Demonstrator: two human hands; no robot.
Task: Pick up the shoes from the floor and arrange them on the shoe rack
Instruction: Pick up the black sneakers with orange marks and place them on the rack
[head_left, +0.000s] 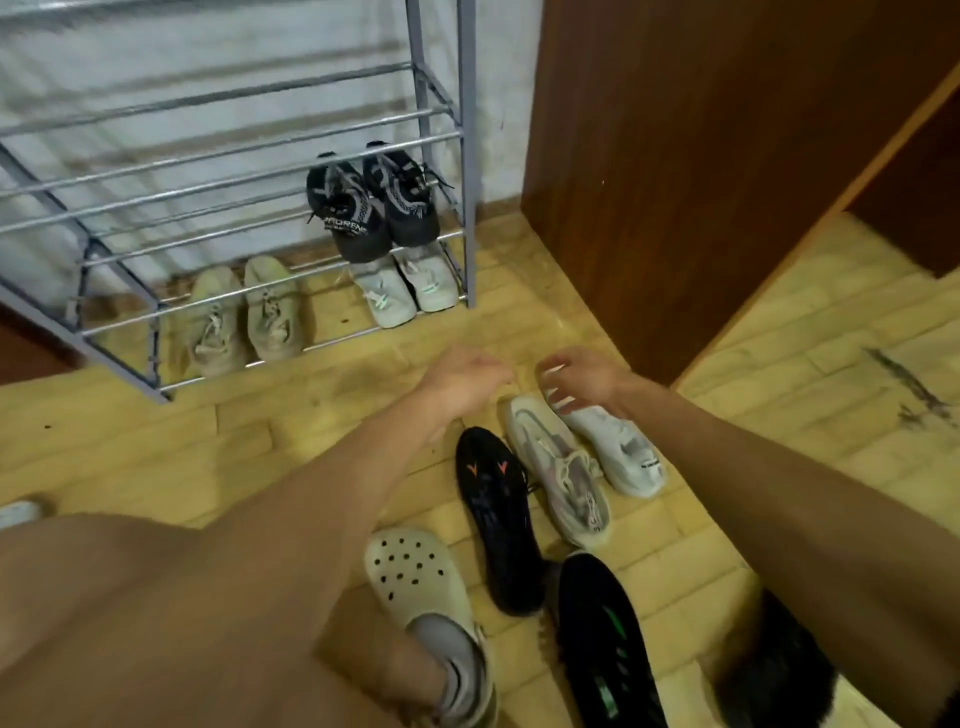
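— How far along would you say they are?

— Roughly halfway, by my guess. The shoe rack (441, 130) fills the upper left of the frame, and three pairs sit on it: the black pair (371, 208) on the second rail at the rack's right end, a pale grey pair (405, 288) right below it on the lowest rail, and a beige pair (244, 317) further left on that same bottom rail. The upper rails look bare.

— And on the floor?

— Several left, all lower centre. A white shoe (618, 447) nearest the wooden cabinet (675, 182), a grey knit shoe (563, 467) just beside it, then a black shoe (496, 514) to its left. Near the bottom edge lies a black shoe with green marks (605, 639). The clog (426, 597) is on the person's own foot, so I wouldn't count it.

— What are the hands doing?

— Both reach over the pale shoes. The right hand (576, 376) hovers over the toe of the white shoe, fingers (553, 387) spread and curled, gripping nothing; whether they touch it I cannot tell. The left hand (462, 379) hangs just beside, above bare floor near the grey shoe's toe, loose and empty.

— So next is that pale pair?

— Looks that way; the black ones come after.
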